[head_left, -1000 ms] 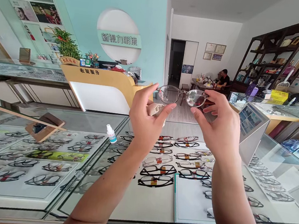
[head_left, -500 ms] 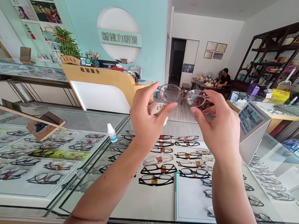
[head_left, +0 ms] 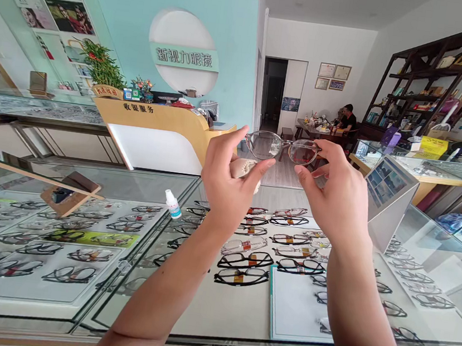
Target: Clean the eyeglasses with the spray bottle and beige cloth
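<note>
A pair of eyeglasses [head_left: 264,145] with round clear lenses and a thin frame is held up in front of me, well above the glass counter. My left hand [head_left: 230,181] grips its left side between thumb and forefinger. A crumpled cream-coloured cloth [head_left: 243,168] is tucked in that same hand, partly hidden by the fingers. At the frame's right end, my right hand [head_left: 336,191] pinches the rim or hinge with thumb and fingers. Below and left of my hands, a small white bottle [head_left: 173,205] with a blue label stands on the counter.
Many eyeglass frames [head_left: 242,276] lie in rows inside the glass showcase [head_left: 234,319]. A slanted display stand [head_left: 392,198] rises at the right, and a wooden stand [head_left: 70,195] sits at the left. Farther back are a reception desk [head_left: 153,149] and a seated person [head_left: 347,120].
The eyeglasses have turned very slightly, their right lens looking a little narrower. My right hand has shifted slightly left; both hands keep their hold.
</note>
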Demonstrator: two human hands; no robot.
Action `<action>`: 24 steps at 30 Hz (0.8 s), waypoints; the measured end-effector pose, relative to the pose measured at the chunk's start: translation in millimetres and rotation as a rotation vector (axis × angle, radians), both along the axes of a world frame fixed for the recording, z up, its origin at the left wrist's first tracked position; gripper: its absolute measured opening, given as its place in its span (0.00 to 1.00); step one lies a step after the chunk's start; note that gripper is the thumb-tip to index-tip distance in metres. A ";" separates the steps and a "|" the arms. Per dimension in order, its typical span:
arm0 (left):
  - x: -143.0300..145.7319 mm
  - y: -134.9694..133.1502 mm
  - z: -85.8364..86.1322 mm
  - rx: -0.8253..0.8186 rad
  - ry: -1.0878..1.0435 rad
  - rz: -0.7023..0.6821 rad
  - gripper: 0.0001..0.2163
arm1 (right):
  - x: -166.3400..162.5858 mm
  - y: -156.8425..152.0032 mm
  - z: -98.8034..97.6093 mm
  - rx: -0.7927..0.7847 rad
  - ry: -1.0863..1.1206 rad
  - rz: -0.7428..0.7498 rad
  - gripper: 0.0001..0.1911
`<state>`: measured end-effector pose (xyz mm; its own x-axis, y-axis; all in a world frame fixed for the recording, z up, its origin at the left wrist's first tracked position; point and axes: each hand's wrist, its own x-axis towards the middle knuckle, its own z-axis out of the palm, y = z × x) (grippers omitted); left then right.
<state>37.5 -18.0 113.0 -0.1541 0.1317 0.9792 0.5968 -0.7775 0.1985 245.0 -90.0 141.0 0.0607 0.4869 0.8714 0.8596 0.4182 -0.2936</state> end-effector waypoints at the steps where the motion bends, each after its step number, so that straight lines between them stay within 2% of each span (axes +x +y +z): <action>1: 0.4 -0.8 0.2 -0.004 0.000 0.001 0.30 | 0.0 0.3 -0.2 0.003 -0.002 -0.003 0.24; 12: -1.6 -1.5 3.0 -0.009 -0.006 -0.019 0.30 | -3.6 -1.9 -0.1 0.023 0.011 0.006 0.24; 24: -2.7 -1.9 2.4 -0.116 -0.021 -0.060 0.32 | -4.6 -5.7 2.4 0.024 0.016 -0.001 0.25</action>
<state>34.8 -19.9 115.4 -0.1624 0.2537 0.9535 0.5449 -0.7826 0.3010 240.3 -95.6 143.5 0.0756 0.4653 0.8819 0.8554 0.4242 -0.2971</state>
